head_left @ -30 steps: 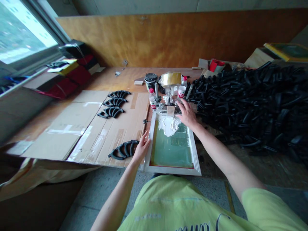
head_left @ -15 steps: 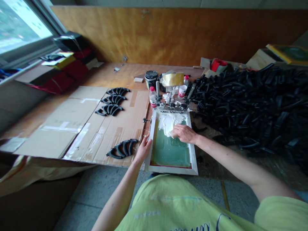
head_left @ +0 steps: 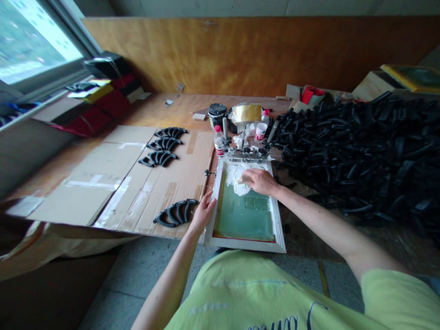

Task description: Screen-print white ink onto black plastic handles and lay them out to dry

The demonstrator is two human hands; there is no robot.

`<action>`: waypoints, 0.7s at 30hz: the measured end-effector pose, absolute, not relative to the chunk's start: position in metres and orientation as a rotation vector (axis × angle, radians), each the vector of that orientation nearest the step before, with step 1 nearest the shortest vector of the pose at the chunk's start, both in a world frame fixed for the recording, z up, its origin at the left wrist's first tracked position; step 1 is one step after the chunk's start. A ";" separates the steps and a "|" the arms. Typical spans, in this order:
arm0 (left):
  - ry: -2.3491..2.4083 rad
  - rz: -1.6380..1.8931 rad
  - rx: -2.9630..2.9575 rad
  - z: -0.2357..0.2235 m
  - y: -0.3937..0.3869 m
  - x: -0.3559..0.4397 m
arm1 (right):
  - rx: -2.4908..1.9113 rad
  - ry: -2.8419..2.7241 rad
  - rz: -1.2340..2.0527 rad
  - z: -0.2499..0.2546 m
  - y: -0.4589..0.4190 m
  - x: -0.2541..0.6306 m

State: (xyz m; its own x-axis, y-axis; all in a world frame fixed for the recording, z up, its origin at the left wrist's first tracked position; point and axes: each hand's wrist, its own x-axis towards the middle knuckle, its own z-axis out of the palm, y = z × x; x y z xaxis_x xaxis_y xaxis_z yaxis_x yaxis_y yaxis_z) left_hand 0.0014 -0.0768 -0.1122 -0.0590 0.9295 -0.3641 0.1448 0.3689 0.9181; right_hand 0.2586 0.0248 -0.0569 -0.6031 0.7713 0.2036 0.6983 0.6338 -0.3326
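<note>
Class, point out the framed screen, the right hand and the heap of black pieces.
Framed screen (head_left: 242, 220), head view: its green mesh.
Right hand (head_left: 264, 181), head view: back of the hand.
Heap of black pieces (head_left: 360, 151), head view: its middle.

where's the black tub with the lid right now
In the head view, the black tub stands at the back of the table, just behind the left red-capped bottle.

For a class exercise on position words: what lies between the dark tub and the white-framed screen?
The head view shows a red-capped bottle and metal hardware between the dark tub and the white-framed screen.
</note>
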 end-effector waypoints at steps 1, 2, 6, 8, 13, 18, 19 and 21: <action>1.502 0.874 1.022 -0.103 -0.077 0.000 | -1.254 -2.481 0.299 -0.050 0.039 0.255; 1.503 0.884 1.025 -0.093 -0.077 -0.001 | -1.330 -2.440 0.278 -0.044 0.053 0.252; 1.439 0.934 0.959 -0.051 -0.068 -0.006 | -1.528 -2.300 0.177 -0.028 0.094 0.272; 1.373 1.013 0.923 -0.033 -0.055 -0.004 | -1.583 -2.117 0.168 -0.032 0.098 0.302; 1.219 1.420 0.998 0.001 -0.010 0.019 | -1.859 -1.689 0.307 -0.082 0.068 0.358; 1.312 1.441 0.937 0.000 -0.005 0.036 | -1.487 -2.167 0.505 -0.129 0.017 0.324; 1.340 1.426 0.908 -0.008 -0.014 0.039 | -1.422 -2.266 0.487 -0.129 0.012 0.316; 1.372 1.257 0.843 -0.030 -0.041 0.047 | -1.369 -2.358 0.465 -0.121 0.005 0.301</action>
State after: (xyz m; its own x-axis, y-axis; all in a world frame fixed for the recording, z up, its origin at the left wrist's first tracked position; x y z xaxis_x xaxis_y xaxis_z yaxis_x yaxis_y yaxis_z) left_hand 0.0468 -0.0406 -0.0304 -0.2071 0.9513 -0.2283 -0.1446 0.2010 0.9689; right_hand 0.3015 0.0053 -0.1209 -0.4574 0.8761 0.1525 0.7528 0.4727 -0.4581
